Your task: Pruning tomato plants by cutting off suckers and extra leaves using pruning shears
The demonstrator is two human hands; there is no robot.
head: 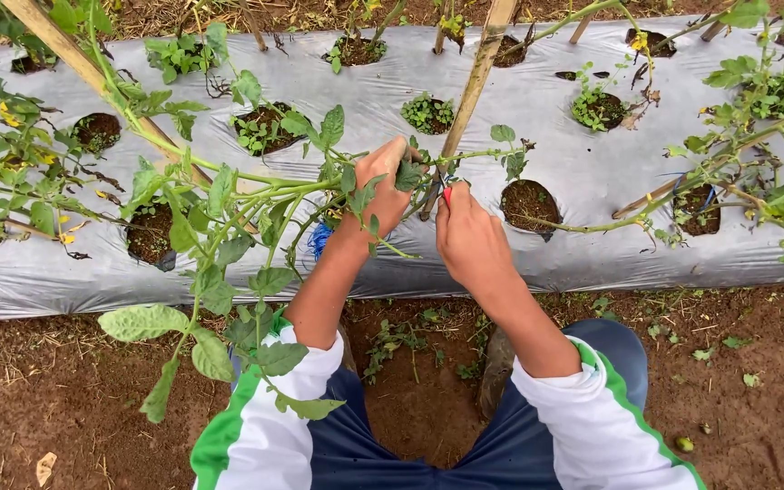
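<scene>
Two hands of mine meet at one spot, above my knees and the bare brown soil between them. My left hand is closed around a green tomato stem and a bunch of its leaves, pressing them toward the bamboo stake. My right hand is just beside it, its fingers curled shut on a small red thing, only a sliver of which shows, so I cannot tell what it is. Both hands are about equally close to the stake; the left one touches the stem, the right one sits a little nearer to me, just short of the stake's base.

The stem's long axis runs almost level, from far left across to my left fist. The stake crosses it, leaning from the hands up and away to the right. So the crossing point lies just ahead of my right fingertips and to the right of my left knuckles.

Leaves hang in front of my left wrist and partly hide a scrap of blue string under it. Beyond the hands lies the grey plastic mulch sheet with its round planting holes, small weeds in them, another stake slanting at the far left, and more tomato plants to the right.
</scene>
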